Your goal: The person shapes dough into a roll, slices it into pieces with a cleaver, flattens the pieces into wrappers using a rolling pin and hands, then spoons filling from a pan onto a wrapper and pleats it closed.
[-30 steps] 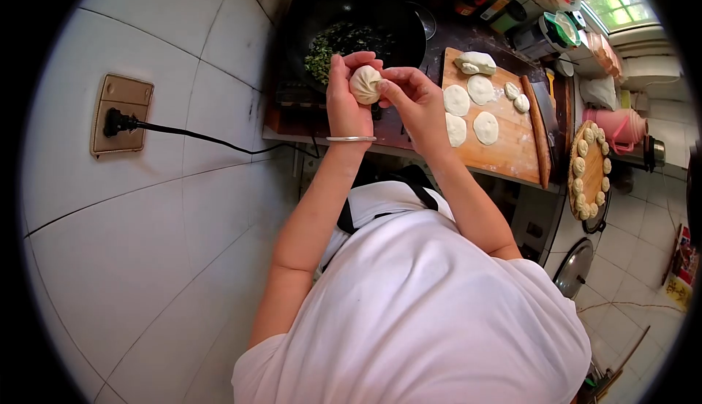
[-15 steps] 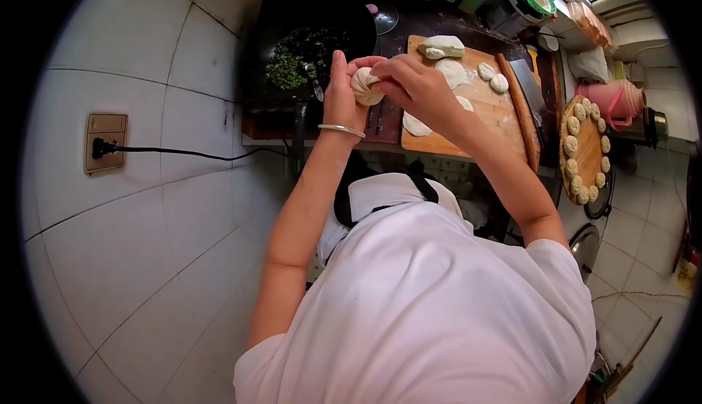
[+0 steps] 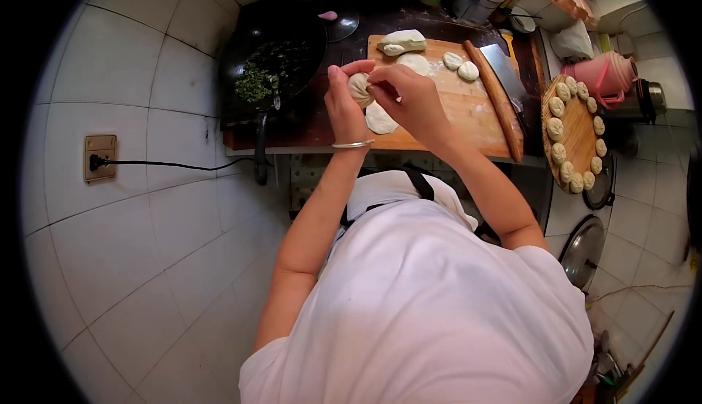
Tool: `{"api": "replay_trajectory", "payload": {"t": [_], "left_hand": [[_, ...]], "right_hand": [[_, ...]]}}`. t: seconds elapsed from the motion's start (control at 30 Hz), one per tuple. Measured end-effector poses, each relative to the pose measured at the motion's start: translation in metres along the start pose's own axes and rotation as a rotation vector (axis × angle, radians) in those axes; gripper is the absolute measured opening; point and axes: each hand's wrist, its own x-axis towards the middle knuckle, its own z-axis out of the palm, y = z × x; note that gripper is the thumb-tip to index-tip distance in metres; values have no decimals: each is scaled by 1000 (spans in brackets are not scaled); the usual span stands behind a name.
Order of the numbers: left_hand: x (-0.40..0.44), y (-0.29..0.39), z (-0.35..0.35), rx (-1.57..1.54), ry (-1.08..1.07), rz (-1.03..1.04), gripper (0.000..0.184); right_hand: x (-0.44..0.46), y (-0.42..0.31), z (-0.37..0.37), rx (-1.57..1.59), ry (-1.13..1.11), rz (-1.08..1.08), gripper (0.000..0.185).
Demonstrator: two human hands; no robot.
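**Support and grip of a pleated bun (image 3: 358, 92)**

Left hand (image 3: 344, 111) cups the bun, raised near the bench's (image 3: 311, 127) front edge; right hand (image 3: 411, 103) pinches its pleats. Probably light, soft and easily torn: best cradled beneath, pinched gently at the top.

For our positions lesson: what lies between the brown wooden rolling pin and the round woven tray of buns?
The head view shows a broad, grey metal blade there, beside the rolling pin.

Dark counter (image 3: 311, 120) with wooden board (image 3: 457, 115) and round lid (image 3: 344, 27).
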Motion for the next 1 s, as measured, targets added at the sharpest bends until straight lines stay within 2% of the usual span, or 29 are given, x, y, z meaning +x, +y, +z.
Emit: {"api": "replay_trajectory", "payload": {"t": [0.03, 0.07, 0.1, 0.13, 0.2, 0.23, 0.27, 0.33, 0.37, 0.47, 0.53, 0.6, 0.63, 0.73, 0.8, 0.87, 0.93, 1.0], "left_hand": [[-1, -3, 3, 4, -5, -4, 61], [-2, -5, 6, -4, -47, -96, 64], [-3, -8, 8, -12, -88, -190, 67], [-4, -8, 11, -9, -95, -197, 67], [-3, -6, 21, 7, -277, -455, 72], [-1, -10, 26, -5, -344, -514, 74], [-2, -13, 33, -3, -358, -520, 74], [-3, -19, 48, 60, -365, -584, 79], [-3, -19, 54, 91, -494, -567, 82], [-8, -19, 81, 169, -471, -534, 84], [-6, -26, 88, 96, -498, -543, 83], [-6, -36, 95, -12, -315, -496, 79], [-9, -45, 99, -63, -240, -489, 74], [-19, -73, 111, -186, -289, -531, 71], [-22, -85, 119, -189, -255, -519, 69], [-24, -88, 129, -217, -304, -555, 70], [-26, -91, 136, -186, -347, -563, 70], [-27, -93, 139, -181, -476, -575, 71]], "right_hand": [[0, 6, -9, -189, -55, -245, 19], [0, 12, -19, -381, -110, -489, 21], [-2, 16, -30, -449, -204, -557, 21], [-2, 16, -42, -451, -199, -549, 21], [-5, 16, -66, -677, -415, -708, 25], [-5, 18, -76, -676, -458, -713, 30], [-9, 18, -85, -685, -449, -703, 30], [-13, 15, -99, -435, -304, -464, 33], [-14, 15, -105, -418, -199, -456, 30], [-24, 23, -121, -304, -190, -330, 27], [-33, 21, -130, -311, -173, -263, 24], [-36, 20, -138, 39, -61, 74, 23], [-38, 24, -139, 38, -51, 75, 23], [-48, 36, -141, 95, -74, 103, 21], [-57, 29, -144, -167, -39, 127, 21], [-62, 27, -149, -194, -17, 163, 22], [-68, 31, -150, -323, 34, 22, 24], [-73, 26, -159, -306, 21, 69, 24]]}}
